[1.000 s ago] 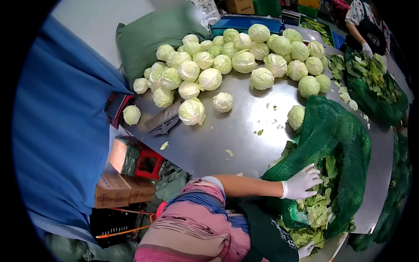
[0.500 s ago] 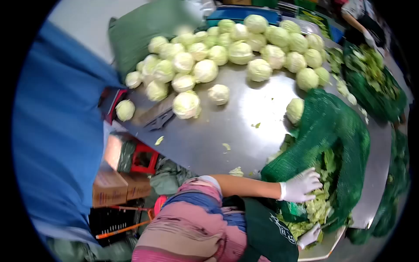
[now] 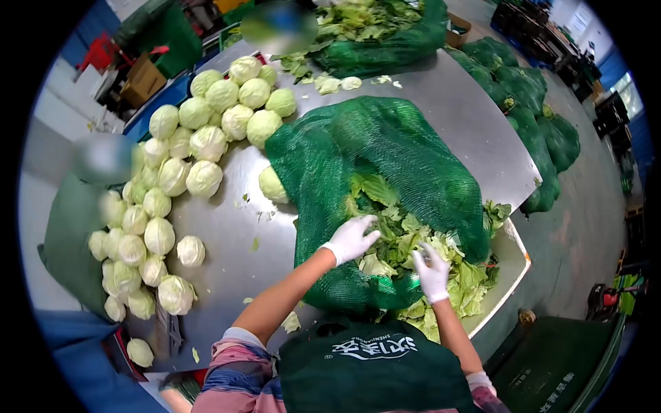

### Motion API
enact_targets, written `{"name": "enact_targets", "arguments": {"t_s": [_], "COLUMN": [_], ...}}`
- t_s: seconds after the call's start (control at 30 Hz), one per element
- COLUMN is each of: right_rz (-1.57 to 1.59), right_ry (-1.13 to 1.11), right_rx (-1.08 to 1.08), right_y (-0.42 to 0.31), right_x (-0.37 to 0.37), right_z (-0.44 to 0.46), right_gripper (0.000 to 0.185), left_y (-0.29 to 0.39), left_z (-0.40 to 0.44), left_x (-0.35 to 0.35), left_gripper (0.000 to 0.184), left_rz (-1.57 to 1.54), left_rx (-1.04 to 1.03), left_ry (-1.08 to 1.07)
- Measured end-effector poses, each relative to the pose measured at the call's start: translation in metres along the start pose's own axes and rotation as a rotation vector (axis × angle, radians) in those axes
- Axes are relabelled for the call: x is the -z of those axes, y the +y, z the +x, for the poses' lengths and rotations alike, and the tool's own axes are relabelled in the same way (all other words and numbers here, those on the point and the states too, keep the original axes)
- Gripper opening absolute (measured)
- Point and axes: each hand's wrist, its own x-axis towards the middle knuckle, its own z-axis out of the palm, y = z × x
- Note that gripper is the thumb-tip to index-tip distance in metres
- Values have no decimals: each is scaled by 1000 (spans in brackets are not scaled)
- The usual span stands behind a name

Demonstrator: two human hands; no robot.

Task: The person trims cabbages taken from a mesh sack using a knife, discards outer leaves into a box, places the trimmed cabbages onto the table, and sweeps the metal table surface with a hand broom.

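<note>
A green mesh bag (image 3: 427,165) lies on the metal table with its mouth facing me, cabbage leaves (image 3: 396,230) inside and spilling out. My left hand (image 3: 352,239), in a white glove, rests at the left of the leaves, fingers apart and holding nothing visible. On the right, my gloved right hand (image 3: 432,272) is over the leaves with its fingers curved and apart. Below it, more loose leaves (image 3: 468,289) lie in a white container (image 3: 506,282). One cabbage (image 3: 273,184) touches the bag's left side.
Many trimmed cabbages (image 3: 158,234) are heaped on the left of the table (image 3: 227,282), by a green sack (image 3: 72,234) and a brush (image 3: 167,330). Another leaf-filled mesh bag (image 3: 385,51) lies at the far edge. Full green bags (image 3: 527,103) stand on the floor at right.
The view has swung to the right. My right hand has risen from the lower edge of the bag's mouth to above the leaves. The left hand stays at the bag's mouth.
</note>
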Motion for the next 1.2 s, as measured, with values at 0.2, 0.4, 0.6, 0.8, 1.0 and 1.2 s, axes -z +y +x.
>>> {"name": "enact_targets", "arguments": {"t_s": [0.2,0.4,0.6,0.8,1.0,1.2], "right_rz": [-570,-363,-248,-972,-501,104], "right_ry": [-281,-58,-115,-357,-359,-7], "right_rx": [275,-48,-65,379,34,-91], "right_y": [12,-32,-5,-9,-9,-27], "right_x": [-33,23,55,98,120,147], "right_z": [117,250,283,246,222,169], "right_gripper": [36,40,49,33,36,55], "left_y": [-40,-46,30,65,64,56], "left_z": [71,168,222,244,244,180], "left_x": [17,23,-22,-105,-101,-56], "left_gripper": [64,57,50,79,112,83], "left_rz": [-373,-447,-811,-401,-557,-995], "left_rx": [559,269,458,175,212,383], "left_ry": [65,3,-146,89,-2,-316]}}
